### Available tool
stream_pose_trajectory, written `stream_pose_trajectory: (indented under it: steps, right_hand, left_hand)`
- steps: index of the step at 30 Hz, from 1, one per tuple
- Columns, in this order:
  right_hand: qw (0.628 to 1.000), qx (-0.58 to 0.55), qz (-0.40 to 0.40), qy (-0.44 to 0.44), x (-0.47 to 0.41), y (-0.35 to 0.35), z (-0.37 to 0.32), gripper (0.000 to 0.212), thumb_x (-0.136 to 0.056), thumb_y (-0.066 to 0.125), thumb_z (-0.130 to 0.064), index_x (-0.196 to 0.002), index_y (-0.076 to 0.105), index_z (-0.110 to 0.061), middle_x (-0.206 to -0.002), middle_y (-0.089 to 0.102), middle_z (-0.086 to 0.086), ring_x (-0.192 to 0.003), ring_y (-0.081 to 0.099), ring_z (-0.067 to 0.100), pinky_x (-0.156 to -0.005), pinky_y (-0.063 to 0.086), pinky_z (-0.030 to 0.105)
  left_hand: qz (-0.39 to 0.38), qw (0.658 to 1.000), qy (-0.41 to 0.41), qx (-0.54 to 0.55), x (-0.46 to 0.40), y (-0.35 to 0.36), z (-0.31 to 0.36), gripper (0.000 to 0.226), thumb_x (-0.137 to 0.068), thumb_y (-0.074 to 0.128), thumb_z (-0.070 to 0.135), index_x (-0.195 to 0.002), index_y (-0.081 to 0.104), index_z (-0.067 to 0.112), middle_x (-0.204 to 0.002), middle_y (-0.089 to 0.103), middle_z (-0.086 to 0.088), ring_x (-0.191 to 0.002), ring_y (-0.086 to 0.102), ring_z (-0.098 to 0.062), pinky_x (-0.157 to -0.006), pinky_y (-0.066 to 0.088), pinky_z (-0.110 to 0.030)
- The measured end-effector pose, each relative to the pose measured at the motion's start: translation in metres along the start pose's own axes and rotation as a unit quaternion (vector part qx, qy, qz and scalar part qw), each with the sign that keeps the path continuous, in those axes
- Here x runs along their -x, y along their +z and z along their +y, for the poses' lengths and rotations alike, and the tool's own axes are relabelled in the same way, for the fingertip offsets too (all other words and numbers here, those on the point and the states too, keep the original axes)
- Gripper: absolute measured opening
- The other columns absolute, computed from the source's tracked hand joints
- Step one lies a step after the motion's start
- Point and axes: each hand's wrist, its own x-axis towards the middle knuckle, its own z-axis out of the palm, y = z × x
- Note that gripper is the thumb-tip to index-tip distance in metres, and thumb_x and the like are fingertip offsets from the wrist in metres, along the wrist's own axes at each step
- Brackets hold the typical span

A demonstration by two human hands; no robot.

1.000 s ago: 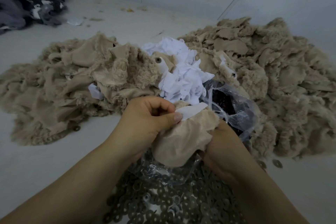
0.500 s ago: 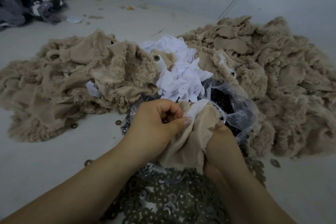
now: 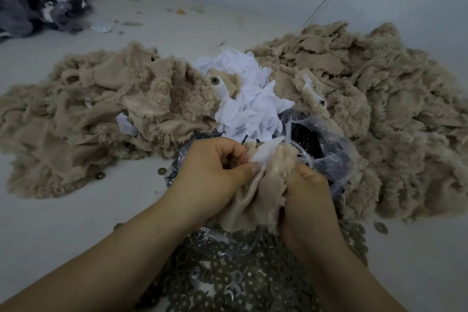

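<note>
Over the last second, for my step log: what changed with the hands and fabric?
The left hand shifted slightly right toward the right hand, bunching the beige fleece piece both grip into a narrower fold. Both holds stayed, left thumb still on the white patch. The fleece heaps, plastic bag and metal discs lie unchanged.

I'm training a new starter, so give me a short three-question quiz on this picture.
1. True or false: the left hand and right hand both hold the beige fuzzy fabric piece.
2. What is heaped nearest the camera? A round dull-metal discs B wooden pegs C glass jars
3. Fill in: the pile of white fabric scraps lies ___ the two beige fleece heaps.
Key: 1 true; 2 A; 3 between.
</note>
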Motion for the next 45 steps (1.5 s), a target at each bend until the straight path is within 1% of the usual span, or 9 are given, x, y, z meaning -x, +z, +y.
stream_pose_trajectory:
  steps: [3, 5, 10, 13, 19, 26, 34, 39, 45]
  right_hand:
    - [1.0, 0.002, 0.004, -0.007, 0.002, 0.001, -0.002, 0.053, -0.087, 0.061, -0.051, -0.085, 0.067, 0.002, -0.08, 0.066, 0.021, -0.07, 0.062, 0.035, -0.063, 0.054, 0.046]
    - [0.998, 0.042, 0.002, -0.036, 0.003, 0.003, -0.003, 0.071, -0.077, 0.069, -0.064, -0.095, 0.068, 0.005, -0.092, 0.067, 0.034, -0.079, 0.064, 0.051, -0.069, 0.055, 0.063]
    - [0.993, 0.089, 0.023, -0.072, 0.002, 0.002, -0.002, 0.037, -0.068, 0.075, -0.041, -0.075, 0.073, -0.005, -0.079, 0.073, 0.02, -0.074, 0.071, 0.038, -0.069, 0.061, 0.05]
    - [0.999, 0.025, 0.024, -0.016, 0.001, 0.0, -0.004, 0.039, -0.073, 0.073, -0.034, -0.085, 0.072, 0.004, -0.088, 0.072, 0.029, -0.081, 0.07, 0.042, -0.077, 0.059, 0.054]
    - [0.999, -0.033, 0.011, 0.02, 0.001, 0.0, -0.005, 0.026, -0.087, 0.068, -0.024, -0.1, 0.076, -0.003, -0.097, 0.076, 0.021, -0.091, 0.074, 0.036, -0.077, 0.063, 0.041]
    - [1.0, -0.02, 0.003, 0.006, 0.001, 0.001, -0.005, 0.032, -0.08, 0.068, -0.032, -0.097, 0.078, -0.006, -0.097, 0.076, 0.02, -0.092, 0.073, 0.036, -0.082, 0.06, 0.043]
    - [1.0, 0.009, 0.001, -0.009, 0.0, -0.001, -0.003, 0.033, -0.085, 0.07, -0.023, -0.097, 0.069, 0.008, -0.095, 0.07, 0.031, -0.083, 0.067, 0.037, -0.076, 0.054, 0.045]
    - [0.997, 0.057, -0.023, -0.043, -0.001, -0.003, 0.002, 0.014, -0.09, 0.071, -0.012, -0.102, 0.074, -0.008, -0.097, 0.077, 0.015, -0.092, 0.074, 0.034, -0.084, 0.059, 0.048]
    - [0.998, 0.041, -0.015, -0.041, -0.004, -0.004, 0.005, 0.01, -0.09, 0.069, -0.009, -0.094, 0.078, -0.01, -0.093, 0.077, 0.015, -0.087, 0.074, 0.033, -0.073, 0.061, 0.039]
  left_hand:
    - [0.009, 1.0, 0.001, 0.001, -0.001, -0.001, -0.001, 0.017, -0.079, 0.08, 0.004, -0.068, 0.067, 0.006, -0.075, 0.064, -0.03, -0.061, 0.053, -0.022, -0.058, 0.044, -0.035]
    - [0.012, 1.0, 0.005, -0.004, -0.001, -0.001, 0.0, 0.016, -0.079, 0.079, 0.004, -0.069, 0.067, 0.006, -0.074, 0.065, -0.028, -0.061, 0.055, -0.022, -0.058, 0.045, -0.036]
    - [0.004, 0.998, 0.035, -0.054, 0.001, 0.002, 0.002, 0.019, -0.078, 0.078, 0.003, -0.068, 0.064, 0.011, -0.061, 0.064, -0.011, -0.053, 0.053, -0.01, -0.05, 0.045, -0.025]
    - [-0.026, 0.998, 0.042, -0.046, 0.002, 0.002, 0.002, 0.022, -0.076, 0.08, -0.001, -0.075, 0.063, 0.014, -0.067, 0.064, -0.008, -0.061, 0.057, -0.014, -0.058, 0.05, -0.031]
    - [0.02, 0.996, 0.084, -0.018, 0.003, 0.0, -0.002, 0.027, -0.078, 0.069, -0.013, -0.082, 0.065, 0.014, -0.07, 0.063, -0.005, -0.063, 0.058, -0.014, -0.059, 0.049, -0.019]
    - [0.072, 0.95, 0.245, -0.178, 0.006, 0.005, -0.001, 0.023, -0.077, 0.067, -0.004, -0.084, 0.065, 0.017, -0.086, 0.057, 0.001, -0.074, 0.056, -0.013, -0.061, 0.044, -0.016]
    - [0.087, 0.973, 0.176, -0.121, 0.006, 0.009, -0.001, 0.014, -0.078, 0.08, 0.002, -0.078, 0.071, 0.013, -0.077, 0.063, 0.003, -0.069, 0.058, -0.009, -0.062, 0.045, -0.014]
    - [0.075, 0.985, 0.145, -0.062, 0.003, 0.007, -0.002, 0.009, -0.083, 0.073, 0.004, -0.076, 0.07, 0.011, -0.074, 0.066, -0.001, -0.068, 0.062, -0.016, -0.062, 0.051, -0.026]
    - [0.076, 0.993, 0.085, 0.007, -0.001, 0.005, -0.004, 0.016, -0.09, 0.067, 0.006, -0.076, 0.067, 0.013, -0.063, 0.061, 0.004, -0.054, 0.051, -0.003, -0.053, 0.043, -0.016]
